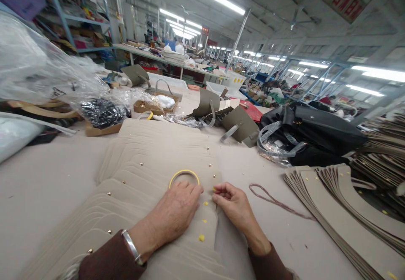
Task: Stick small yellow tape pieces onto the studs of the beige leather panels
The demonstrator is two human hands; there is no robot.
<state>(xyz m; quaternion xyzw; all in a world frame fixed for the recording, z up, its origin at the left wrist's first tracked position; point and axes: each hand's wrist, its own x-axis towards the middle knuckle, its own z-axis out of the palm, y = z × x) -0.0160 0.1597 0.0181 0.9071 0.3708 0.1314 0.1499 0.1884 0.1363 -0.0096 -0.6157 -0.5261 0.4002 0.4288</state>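
- Hands are kept apart, both on the stack: left hand (172, 214) is pressed flat, silver bangle (131, 246) worn at its wrist; right hand (232, 202) is pinched on a yellow dot (214, 189) at the panel edge.
- Stack of beige bag panels (158, 153) is fanned out on the table, directly under the hands; brass studs (209, 148) and more yellow dots (201, 237) are set along it.
- Yellow ring (184, 173) is laid on the stack, touching the left hand.
- Cardboard tray (155, 107) is seen beyond the stack, a white bundle (165, 101) inside it.
- Clear plastic bag (103, 113) is seen to its left, black material inside.
- Black handbag (311, 128) is placed far right, olive bag panels (238, 126) between it and the tray.
- Table top (50, 174) extends left of the stack; brown cord (278, 202) and curved beige panels (335, 212) lie right of the right hand.
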